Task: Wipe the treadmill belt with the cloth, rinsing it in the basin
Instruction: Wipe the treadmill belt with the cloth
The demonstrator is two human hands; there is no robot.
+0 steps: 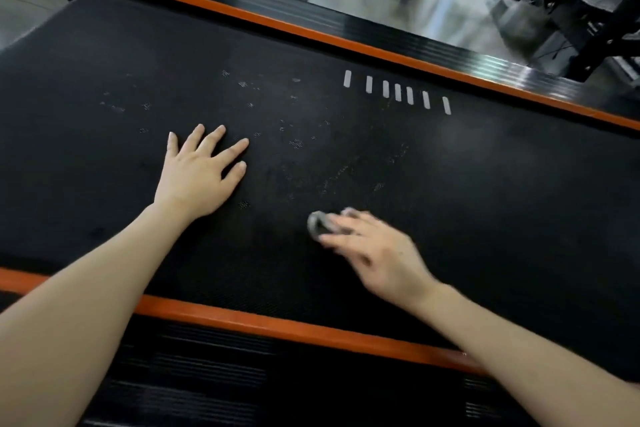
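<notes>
The left hand (197, 177) lies flat on the black textured treadmill belt (485, 184), fingers spread and straight, holding nothing. The right hand (377, 253), blurred, grips a small bunched grey cloth (317, 224) between thumb and fingers, pressed onto the belt near its orange side rail (277, 326). Pale specks and a row of short white printed bars (398, 92) mark the belt beyond.

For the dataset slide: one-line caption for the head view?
Left hand flat on the belt; right hand, blurred, holds a small grey cloth against it, pale specks beyond.
</notes>
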